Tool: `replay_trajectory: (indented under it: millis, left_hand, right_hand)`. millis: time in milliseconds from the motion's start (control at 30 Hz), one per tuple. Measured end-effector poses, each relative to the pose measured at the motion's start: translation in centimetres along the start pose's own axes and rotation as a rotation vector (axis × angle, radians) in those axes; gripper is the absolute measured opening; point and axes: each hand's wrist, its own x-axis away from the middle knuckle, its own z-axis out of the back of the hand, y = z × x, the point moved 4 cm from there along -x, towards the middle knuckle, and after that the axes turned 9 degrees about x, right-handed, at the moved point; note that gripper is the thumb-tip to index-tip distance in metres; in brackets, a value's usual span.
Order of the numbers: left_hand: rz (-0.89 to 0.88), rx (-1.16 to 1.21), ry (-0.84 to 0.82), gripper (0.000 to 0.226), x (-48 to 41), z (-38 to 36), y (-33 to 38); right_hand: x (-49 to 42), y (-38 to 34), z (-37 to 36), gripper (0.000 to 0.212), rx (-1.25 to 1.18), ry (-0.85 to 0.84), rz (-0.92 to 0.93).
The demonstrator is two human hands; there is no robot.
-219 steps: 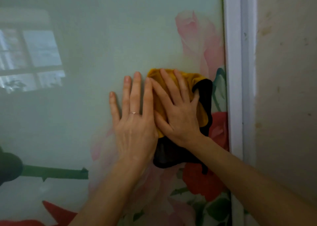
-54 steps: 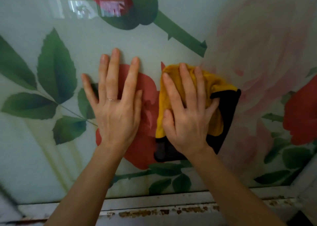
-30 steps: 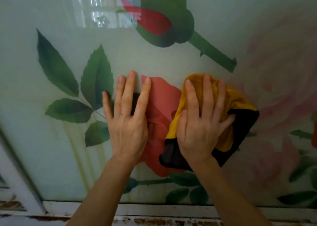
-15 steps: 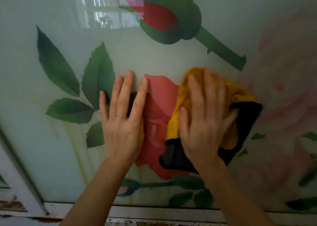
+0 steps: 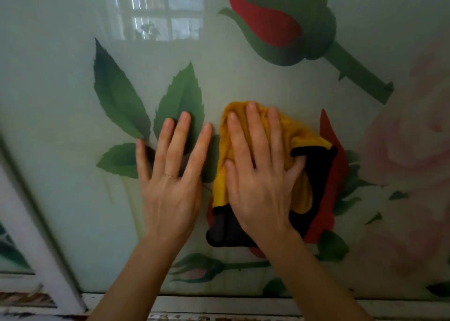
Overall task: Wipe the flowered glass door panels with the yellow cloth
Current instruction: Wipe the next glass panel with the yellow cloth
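- Across nearly the whole view: flowered glass door panel (image 5: 243, 84), pale green, printed with a rosebud (image 5: 280, 21), green leaves (image 5: 117, 96) and a red rose (image 5: 334, 174); window reflection (image 5: 158, 11) near the top.
- Along the bottom and slanting up the left side: white door frame (image 5: 219, 305), with a sliver of a second panel (image 5: 9, 250) beyond it at lower left.
- Low on the glass, half covering the red rose: yellow cloth (image 5: 299, 135), bunched, black on its other face, pinned flat under the right hand (image 5: 258, 181).
- Right hand: grip spread, fingers straight and pressing the cloth to the glass, pinching nothing.
- Left hand (image 5: 170, 189): just beside the cloth on its left, grip likewise spread, palm and straight fingers braced on bare glass over the leaves; thin ring (image 5: 168, 175) on one finger.
- Step in hand, by the look of it: rubbing the lower part of this panel, not far above the bottom rail.
- Probably called for next: sliding the cloth under even pressure towards the frame's left edge, shifting the bracing hand aside to avoid leaving fingerprints, then going on to the neighbouring panel.
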Motion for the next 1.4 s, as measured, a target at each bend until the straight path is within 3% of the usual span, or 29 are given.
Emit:
replay_trajectory:
  millis: [133,300,467,633,867,967,1033,1100,1233,1400]
  left_hand:
    - [-0.003,0.013,0.014,0.051,-0.1,0.2,-0.5]
    - [0.052,0.006,0.013,0.058,0.5,1.3,-2.9]
    - [0.079,-0.037,-0.01,0.057,1.2,2.4,-5.4]
    - [0.085,-0.046,-0.025,0.057,1.3,3.0,-6.2]
    - [0.161,-0.063,-0.009,0.065,1.9,4.5,-8.6]
    - [0.174,-0.074,-0.019,0.078,2.5,5.0,-9.9]
    - [0.169,-0.058,-0.005,0.072,2.7,5.0,-10.1]
    - [0.169,-0.039,0.032,0.062,2.8,4.7,-10.2]
    - [0.19,0.003,0.074,0.055,3.0,4.2,-11.0]
    - [0.148,-0.01,0.081,0.05,2.8,4.1,-12.0]
  right_hand:
    - [0.3,3.0,0.3,0.049,0.038,-0.013,-0.166]
    - [-0.1,-0.3,-0.4,0.051,0.126,0.025,-0.265]
    - [0.6,-8.3,-1.0,0.055,0.024,0.003,0.011]
    - [0.8,-7.0,-0.8,0.056,-0.039,-0.017,0.048]
    - [-0.4,-6.1,-0.8,0.059,-0.006,0.037,-0.309]
    - [-0.3,-9.9,-1.2,0.057,0.041,0.041,-0.127]
    - [-0.2,-12.5,-1.5,0.057,0.002,0.01,0.074]
    - [-0.3,-13.4,-1.5,0.058,-0.029,-0.007,0.164]
    - [-1.3,-12.2,-1.2,0.051,-0.055,-0.025,0.181]
    - [-4.9,-11.0,-0.5,0.05,-0.029,0.062,0.026]
